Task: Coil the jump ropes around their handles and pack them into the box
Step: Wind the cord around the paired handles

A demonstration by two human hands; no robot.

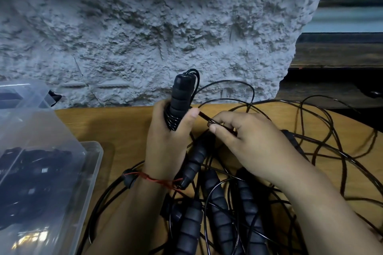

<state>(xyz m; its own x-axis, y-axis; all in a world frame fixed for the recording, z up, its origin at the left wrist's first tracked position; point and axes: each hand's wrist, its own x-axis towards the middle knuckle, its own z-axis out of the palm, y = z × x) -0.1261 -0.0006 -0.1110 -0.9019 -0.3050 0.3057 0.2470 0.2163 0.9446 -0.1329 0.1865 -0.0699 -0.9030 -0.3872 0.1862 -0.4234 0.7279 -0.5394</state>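
The left hand (165,147) is clenched round an upright black ribbed foam jump-rope handle (179,93), with thin black cord (205,116) wound in loops about its lower part. The right hand (250,145), just beside it, pinches that cord between thumb and fingertips. Below both hands, more black foam handles (217,198) lie among tangled loose cord on the wooden table (124,126). At the left stands a clear plastic box (94,172) with its lid (31,109) tilted up; dark items show dimly inside.
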